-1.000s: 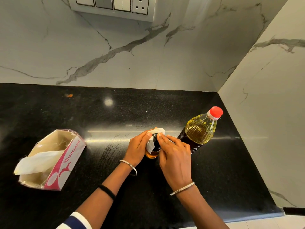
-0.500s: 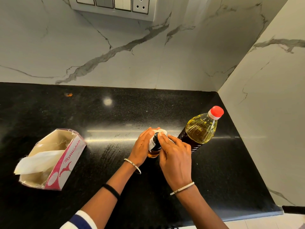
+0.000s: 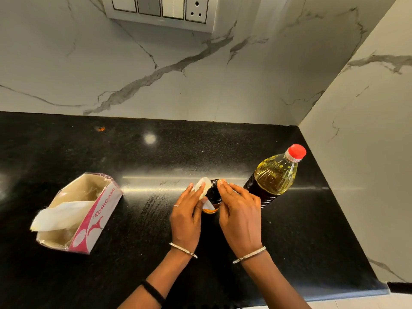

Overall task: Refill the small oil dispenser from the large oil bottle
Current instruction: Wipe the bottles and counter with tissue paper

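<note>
The small oil dispenser (image 3: 213, 198), dark with amber oil at its base, stands on the black counter (image 3: 138, 166) between my hands. My left hand (image 3: 187, 216) presses a white tissue (image 3: 204, 186) against the dispenser's left side, fingers wrapped round both. My right hand (image 3: 239, 210) holds the dispenser's right side, fingertips at its top. The large oil bottle (image 3: 273, 176), clear with yellow oil and a red cap (image 3: 296, 150) screwed on, stands just right of my right hand, partly hidden behind it.
An opened pink and white tissue box (image 3: 77, 214) lies on the counter at the left, a tissue hanging out. Marble walls enclose the counter at the back and the right. A switch panel (image 3: 159, 10) sits high on the back wall.
The tissue has shifted from the dispenser's top and right side round to its left side, now under my left fingers. My right fingertips have come off the tissue onto the dispenser's top.
</note>
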